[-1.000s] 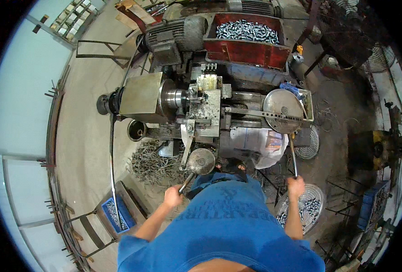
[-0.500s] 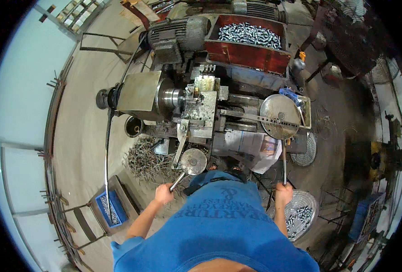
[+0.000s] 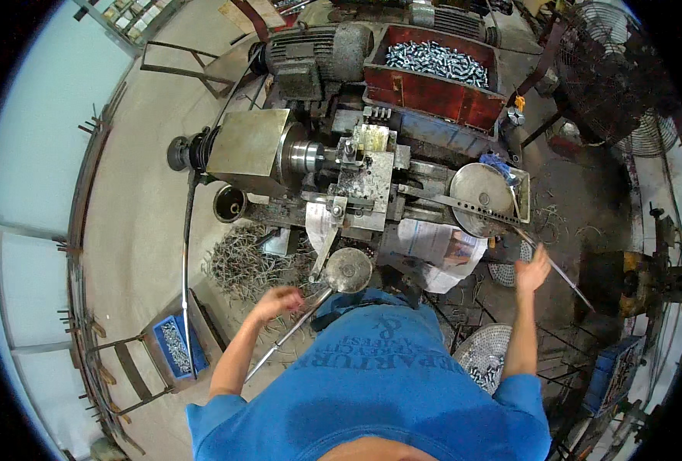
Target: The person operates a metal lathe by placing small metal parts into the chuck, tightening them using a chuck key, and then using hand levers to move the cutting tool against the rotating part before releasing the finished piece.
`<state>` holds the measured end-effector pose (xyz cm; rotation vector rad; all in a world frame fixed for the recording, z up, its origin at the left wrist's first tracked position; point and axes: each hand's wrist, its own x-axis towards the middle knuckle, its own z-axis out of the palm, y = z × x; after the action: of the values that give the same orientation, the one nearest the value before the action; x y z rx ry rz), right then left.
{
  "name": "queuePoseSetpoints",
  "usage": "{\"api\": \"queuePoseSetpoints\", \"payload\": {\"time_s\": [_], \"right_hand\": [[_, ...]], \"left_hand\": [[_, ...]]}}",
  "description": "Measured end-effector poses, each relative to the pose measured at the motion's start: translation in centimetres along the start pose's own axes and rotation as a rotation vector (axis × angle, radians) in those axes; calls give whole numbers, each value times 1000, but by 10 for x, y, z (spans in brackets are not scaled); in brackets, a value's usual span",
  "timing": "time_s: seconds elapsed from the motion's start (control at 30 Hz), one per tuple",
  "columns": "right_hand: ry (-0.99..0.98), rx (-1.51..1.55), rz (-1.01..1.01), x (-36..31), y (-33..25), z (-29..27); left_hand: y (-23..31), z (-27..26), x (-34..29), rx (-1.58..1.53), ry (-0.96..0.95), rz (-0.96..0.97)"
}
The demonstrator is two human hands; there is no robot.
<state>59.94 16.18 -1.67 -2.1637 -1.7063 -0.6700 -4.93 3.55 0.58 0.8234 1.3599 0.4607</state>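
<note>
Hovering just beside left lever (image 3: 287, 336), left hand (image 3: 278, 300): fingers loosely bent, clear of any grip. Lever slopes from round disc (image 3: 349, 270) at machine (image 3: 365, 183)'s near edge. Right hand (image 3: 532, 270) unclenched near right lever (image 3: 565, 278), machine's right end; contact there cannot be told.

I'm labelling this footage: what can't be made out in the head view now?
Left hand: head view, fingers smeared by blur.
Round mesh basket: head view, partly behind the right forearm.
Red bin: head view, floor buried under metal parts.
Printed sheet: head view, text too small.
</note>
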Motion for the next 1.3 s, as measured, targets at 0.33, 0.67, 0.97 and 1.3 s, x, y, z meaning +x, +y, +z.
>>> {"api": "queuePoseSetpoints", "payload": {"time_s": [0.33, 0.67, 0.97, 1.3], "right_hand": [[-778, 389, 362, -186, -59, -58], [-741, 482, 476, -166, -89, -116], [-508, 619, 19, 17, -183, -131], [-273, 531, -1005, 134, -448, -120]], "left_hand": [[-44, -158, 138, 1320, 469, 4], [-101, -94, 203, 1193, 984, 234], [-89, -148, 184, 1251, 623, 162], [94, -156, 3, 757, 905, 261]]}}
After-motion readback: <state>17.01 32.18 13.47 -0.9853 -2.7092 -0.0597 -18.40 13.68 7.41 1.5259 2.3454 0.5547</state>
